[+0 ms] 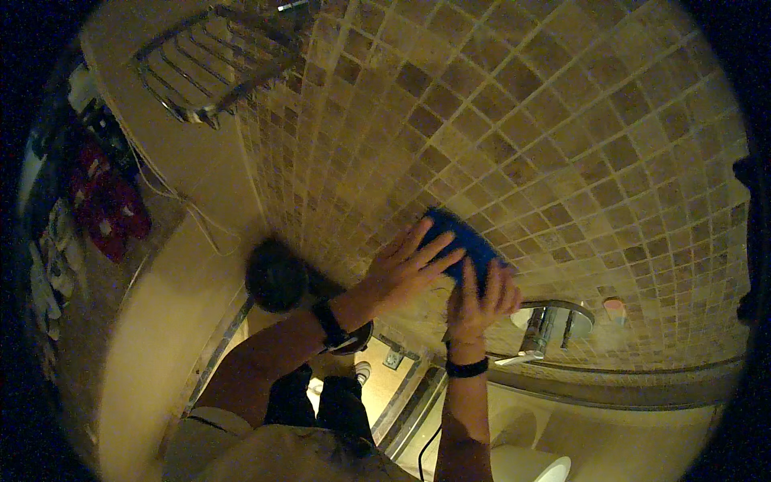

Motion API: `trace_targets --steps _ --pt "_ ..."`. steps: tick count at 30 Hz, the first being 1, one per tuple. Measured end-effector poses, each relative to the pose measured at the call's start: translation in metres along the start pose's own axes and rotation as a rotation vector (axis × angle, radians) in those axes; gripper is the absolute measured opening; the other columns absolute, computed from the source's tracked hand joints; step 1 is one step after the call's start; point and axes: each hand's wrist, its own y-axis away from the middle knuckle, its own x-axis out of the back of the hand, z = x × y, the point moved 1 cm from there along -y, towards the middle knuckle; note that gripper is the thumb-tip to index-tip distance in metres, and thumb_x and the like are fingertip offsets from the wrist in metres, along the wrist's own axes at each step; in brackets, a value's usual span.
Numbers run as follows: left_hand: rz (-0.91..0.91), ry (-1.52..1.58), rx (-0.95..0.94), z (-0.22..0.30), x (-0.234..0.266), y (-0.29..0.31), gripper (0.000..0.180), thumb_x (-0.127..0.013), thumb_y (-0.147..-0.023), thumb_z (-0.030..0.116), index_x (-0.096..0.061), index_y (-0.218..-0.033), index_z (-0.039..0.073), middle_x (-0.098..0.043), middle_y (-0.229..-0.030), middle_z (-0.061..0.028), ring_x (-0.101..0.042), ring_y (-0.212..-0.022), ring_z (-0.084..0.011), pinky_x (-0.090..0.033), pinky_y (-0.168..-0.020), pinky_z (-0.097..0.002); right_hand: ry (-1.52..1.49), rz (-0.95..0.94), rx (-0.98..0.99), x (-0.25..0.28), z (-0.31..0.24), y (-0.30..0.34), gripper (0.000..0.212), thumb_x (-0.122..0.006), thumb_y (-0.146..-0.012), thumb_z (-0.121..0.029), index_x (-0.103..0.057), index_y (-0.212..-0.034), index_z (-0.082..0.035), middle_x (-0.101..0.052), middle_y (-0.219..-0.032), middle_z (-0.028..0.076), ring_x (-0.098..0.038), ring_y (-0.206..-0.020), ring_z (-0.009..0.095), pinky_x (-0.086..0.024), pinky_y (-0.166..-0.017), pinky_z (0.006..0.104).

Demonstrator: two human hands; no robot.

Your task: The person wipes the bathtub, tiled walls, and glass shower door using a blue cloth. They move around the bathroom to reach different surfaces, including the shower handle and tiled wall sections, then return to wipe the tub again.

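Note:
A blue cloth or pad (459, 245), its exact kind unclear, lies against the small-tiled wall (562, 161). My left hand (411, 267) rests on its left part, fingers stretched out and spread over the surface. On the lower right end is my right hand (482, 304), its fingers bent over the pad's edge and slightly blurred. Each wrist wears a dark band; the left one (329, 323) looks like a watch strap. Just below right of the right hand, a chrome mixer tap (540, 331) sticks out of the wall.
A metal wire rack (217, 64) is fixed at the upper left. Left of my left forearm is a dark round thing (277, 275). A small orange-and-white item (614, 307) sits right of the tap. Red cloth (108, 201) lies far left. A pale basin or tub (626, 426) is below right.

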Motion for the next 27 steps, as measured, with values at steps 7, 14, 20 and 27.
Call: trace_targets --steps 7,14,20,27 --pt "0.216 0.048 -0.1 0.005 0.066 -0.13 0.048 -0.057 -0.083 0.024 -0.057 -0.131 0.021 -0.041 -0.147 -0.008 -0.033 -0.138 -0.0364 -0.029 -0.111 -0.0512 -0.056 0.256 -0.129 0.036 0.024 -0.121 0.039 -0.058 -0.08 -0.011 -0.067 -0.118 -0.015 -0.049 -0.136 0.015 -0.042 -0.123 0.039 -0.032 -0.103 0.0492" --pt "-0.099 -0.01 -0.064 -0.031 0.016 -0.027 0.052 -0.056 -0.082 0.024 -0.053 -0.134 0.016 -0.044 -0.144 -0.0106 -0.04 -0.132 -0.0385 -0.032 -0.11 -0.0516 -0.073 0.058 0.08 -0.008 -0.007 -0.034 0.036 -0.064 -0.084 -0.016 -0.065 -0.12 -0.02 -0.054 -0.129 0.012 -0.05 -0.112 0.033 -0.038 -0.095 0.0504" --pt "-0.397 -0.086 0.214 -0.039 -0.027 0.122 0.056 -0.052 -0.092 0.036 -0.043 -0.14 0.009 -0.024 -0.155 -0.0162 -0.021 -0.143 -0.0365 -0.018 -0.115 -0.0515 -0.038 -0.435 0.082 -0.043 -0.037 0.052 0.032 -0.056 -0.087 -0.012 -0.066 -0.117 -0.02 -0.054 -0.128 0.015 -0.052 -0.111 0.036 -0.04 -0.093 0.0532" --pt "-0.728 -0.051 0.446 -0.015 0.017 0.234 0.051 -0.047 -0.097 0.033 -0.04 -0.142 0.008 -0.025 -0.154 -0.0167 -0.016 -0.143 -0.0366 -0.02 -0.113 -0.0518 -0.284 -0.928 -0.139 -0.066 -0.046 0.144 0.036 -0.068 -0.082 -0.017 -0.064 -0.116 -0.007 -0.058 -0.121 0.015 -0.056 -0.101 0.028 -0.048 -0.082 0.0429"
